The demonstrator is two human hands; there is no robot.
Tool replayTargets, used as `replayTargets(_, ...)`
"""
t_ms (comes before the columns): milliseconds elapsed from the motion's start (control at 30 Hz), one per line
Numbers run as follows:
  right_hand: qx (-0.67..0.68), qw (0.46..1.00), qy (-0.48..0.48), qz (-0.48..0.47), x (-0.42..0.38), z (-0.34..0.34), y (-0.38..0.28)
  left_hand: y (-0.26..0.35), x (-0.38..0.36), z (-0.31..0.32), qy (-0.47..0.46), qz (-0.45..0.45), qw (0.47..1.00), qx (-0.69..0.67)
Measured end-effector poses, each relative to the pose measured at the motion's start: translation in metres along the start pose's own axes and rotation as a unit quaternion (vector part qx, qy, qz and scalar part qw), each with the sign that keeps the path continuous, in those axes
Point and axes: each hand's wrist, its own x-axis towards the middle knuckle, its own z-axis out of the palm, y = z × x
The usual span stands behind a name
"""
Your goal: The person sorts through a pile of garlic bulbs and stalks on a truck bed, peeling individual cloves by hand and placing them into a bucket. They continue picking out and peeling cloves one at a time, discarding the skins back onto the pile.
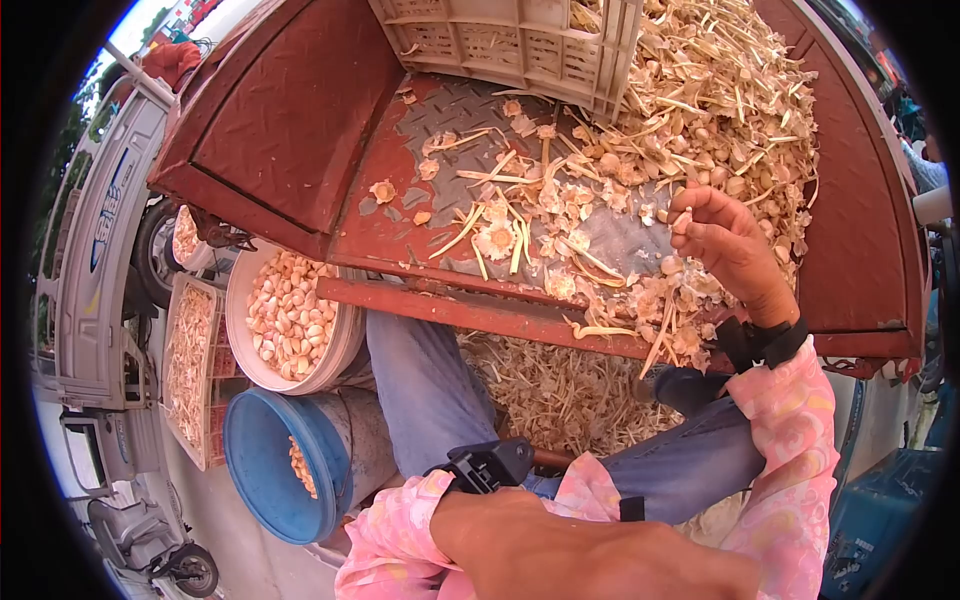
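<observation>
Up close: garlic sorting at a red steel bed

Broadly, a red steel truck bed (400, 200) fills the upper view, its checker-plate floor heaped toward the right with garlic scraps (700, 110), dry stalks and papery skins; a pale plastic crate (500, 40) sits tilted at the back, probably where the bulbs came from; below the bed's lip, more stalks lie on the ground between the person's knees, as if swept off the edge; at lower left a white tub (290, 320) of peeled-looking garlic cloves stands just beside a blue bucket (270, 470) holding only a few, both within easy reach for dropping cloves; a flat tray (190, 370) of cloves lies further left; the right hand (725, 250) rests at the edge of the heap, fingers curled together round a small pale piece, likely a garlic clove (680, 220), though too small to be sure; the left hand (590, 555) sits low near the lap, seen from the back, so whether it is closed or holds anything I cannot tell; both wrists wear black straps over pink floral sleeves
</observation>
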Motion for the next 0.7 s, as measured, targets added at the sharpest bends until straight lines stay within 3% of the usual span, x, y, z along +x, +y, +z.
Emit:
replayTargets(133, 0.093, 0.996, -0.015, 0.001, -0.003, 0.001, -0.004, 0.006, 0.007, -0.002, 0.007, -0.027, 0.999, 0.019)
replayTargets(300, 0.11, 0.993, -0.014, -0.044, -0.009, 0.014, -0.011, 0.026, -0.005, -0.036, 0.122, -0.179, 0.966, 0.142)
replayTargets(333, 0.099, 0.993, -0.005, -0.066, -0.013, 0.022, -0.015, 0.026, -0.009, -0.045, 0.228, -0.254, 0.933, 0.113)
replayTargets(367, 0.002, 0.995, 0.005, -0.1, -0.019, 0.037, -0.019, 0.027, -0.012, -0.055, 0.341, -0.311, 0.884, 0.069)
replayTargets(400, -0.051, 0.992, -0.021, -0.114, -0.026, 0.055, -0.021, 0.012, -0.024, -0.075, 0.398, -0.248, 0.883, -0.007)
replayTargets(433, -0.268, 0.933, -0.134, -0.201, -0.026, 0.058, -0.022, 0.002, -0.035, -0.09, 0.46, -0.241, 0.851, -0.084)
replayTargets(467, -0.358, 0.873, -0.193, -0.27, -0.027, 0.076, -0.019, -0.007, -0.045, -0.101, 0.518, -0.233, 0.807, -0.159)
replayTargets(500, -0.451, 0.829, -0.186, -0.273, -0.034, 0.089, -0.005, -0.016, -0.059, -0.11, 0.51, -0.213, 0.807, -0.208)
replayTargets(567, -0.4, 0.854, -0.174, -0.284, -0.033, 0.093, 0.01, -0.02, -0.084, -0.121, 0.492, -0.169, 0.8, -0.3)
replayTargets(600, -0.402, 0.867, -0.115, -0.273, -0.031, 0.087, 0.007, -0.014, -0.083, -0.12, 0.527, -0.177, 0.774, -0.301)
replayTargets(667, -0.438, 0.87, 0.031, -0.224, -0.021, 0.058, -0.005, 0.021, -0.086, -0.122, 0.536, -0.131, 0.792, -0.26)
replayTargets(700, -0.467, 0.858, 0.084, -0.197, -0.017, 0.041, -0.008, 0.049, -0.081, -0.119, 0.573, -0.066, 0.794, -0.193)
